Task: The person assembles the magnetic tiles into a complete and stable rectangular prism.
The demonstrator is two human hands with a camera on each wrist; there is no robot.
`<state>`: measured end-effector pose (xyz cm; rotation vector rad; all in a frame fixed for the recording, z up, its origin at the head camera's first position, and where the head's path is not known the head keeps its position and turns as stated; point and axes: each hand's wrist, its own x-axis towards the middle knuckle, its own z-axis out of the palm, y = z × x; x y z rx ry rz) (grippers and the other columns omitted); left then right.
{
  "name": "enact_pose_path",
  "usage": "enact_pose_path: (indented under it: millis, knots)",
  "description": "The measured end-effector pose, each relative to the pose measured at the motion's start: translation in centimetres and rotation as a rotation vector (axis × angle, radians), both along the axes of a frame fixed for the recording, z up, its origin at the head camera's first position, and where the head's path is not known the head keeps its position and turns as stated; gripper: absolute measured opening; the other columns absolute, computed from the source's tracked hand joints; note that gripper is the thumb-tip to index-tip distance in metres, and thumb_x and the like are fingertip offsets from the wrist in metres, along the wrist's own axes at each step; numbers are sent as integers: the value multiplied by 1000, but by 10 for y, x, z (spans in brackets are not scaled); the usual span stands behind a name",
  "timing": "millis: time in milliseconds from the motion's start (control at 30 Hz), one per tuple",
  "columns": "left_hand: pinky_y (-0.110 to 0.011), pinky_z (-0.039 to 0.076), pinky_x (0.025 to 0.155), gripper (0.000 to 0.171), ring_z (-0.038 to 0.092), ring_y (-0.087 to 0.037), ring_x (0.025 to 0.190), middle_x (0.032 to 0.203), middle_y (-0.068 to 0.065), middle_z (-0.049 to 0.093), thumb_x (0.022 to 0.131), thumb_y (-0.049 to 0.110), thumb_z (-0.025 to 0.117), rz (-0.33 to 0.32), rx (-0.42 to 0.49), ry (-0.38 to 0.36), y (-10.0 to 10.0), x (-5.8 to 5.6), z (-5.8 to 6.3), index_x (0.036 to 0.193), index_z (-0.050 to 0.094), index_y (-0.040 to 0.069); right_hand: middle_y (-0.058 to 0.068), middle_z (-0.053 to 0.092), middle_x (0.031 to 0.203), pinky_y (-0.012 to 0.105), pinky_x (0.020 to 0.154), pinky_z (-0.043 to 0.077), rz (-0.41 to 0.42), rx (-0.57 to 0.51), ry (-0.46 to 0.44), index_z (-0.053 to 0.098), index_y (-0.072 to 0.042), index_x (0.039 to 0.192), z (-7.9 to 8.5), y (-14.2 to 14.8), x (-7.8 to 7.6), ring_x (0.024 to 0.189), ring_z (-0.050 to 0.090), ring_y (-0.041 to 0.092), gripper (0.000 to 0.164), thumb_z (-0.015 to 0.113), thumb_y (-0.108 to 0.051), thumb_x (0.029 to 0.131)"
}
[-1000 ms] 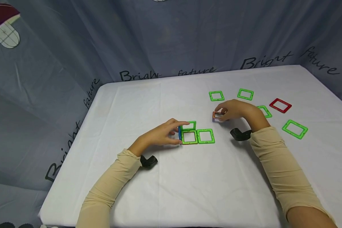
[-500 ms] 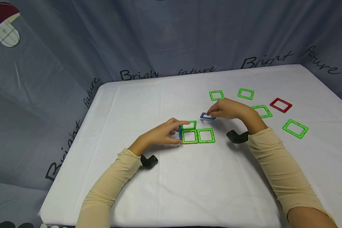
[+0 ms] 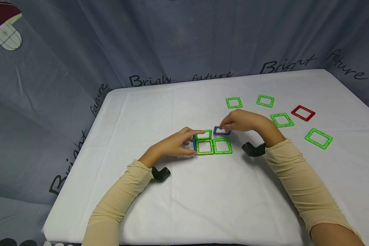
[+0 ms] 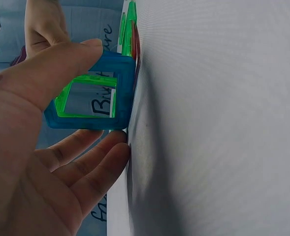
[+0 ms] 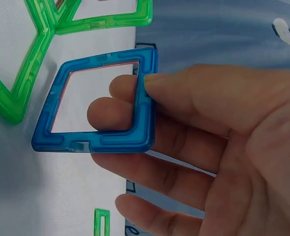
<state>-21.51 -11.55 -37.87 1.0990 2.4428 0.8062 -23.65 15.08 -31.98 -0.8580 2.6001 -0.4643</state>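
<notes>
**Blue frame tile: probably light, stiff; take it by the rim**

Right hand is pinching its rim just beyond the flat green tile; left hand is bracing an upright blue tile left of that green one, thumb and fingers on opposite edges. Probably slick plastic. Right-wrist view is showing a reddish inner line; head view isn't.

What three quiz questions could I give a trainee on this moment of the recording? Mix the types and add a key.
1. Multiple choice: what colour faces the right wrist camera on the pinched frame in the right hand? a) green b) blue c) yellow
2. True or false: the left hand is holding the loose red frame.
3. Count: in the head view, how many loose green frames lie apart from the joined green frames?

Key:
1. b) blue.
2. False: it holds an upright blue frame.
3. Four.
</notes>
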Motion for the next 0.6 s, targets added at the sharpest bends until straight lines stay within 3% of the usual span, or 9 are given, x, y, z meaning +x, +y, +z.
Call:
enact_pose_path:
  millis: [600]
  knots:
    - [-24,46,90,71,50,-13,110,123,-4,41,82,30,68,14,-14,-17,0,-1,1,141,29,34,4,70,87,33,71,49,42,-13,-29,66,-3,110,-1,-3,0,81,62,15,25,55,-14,91]
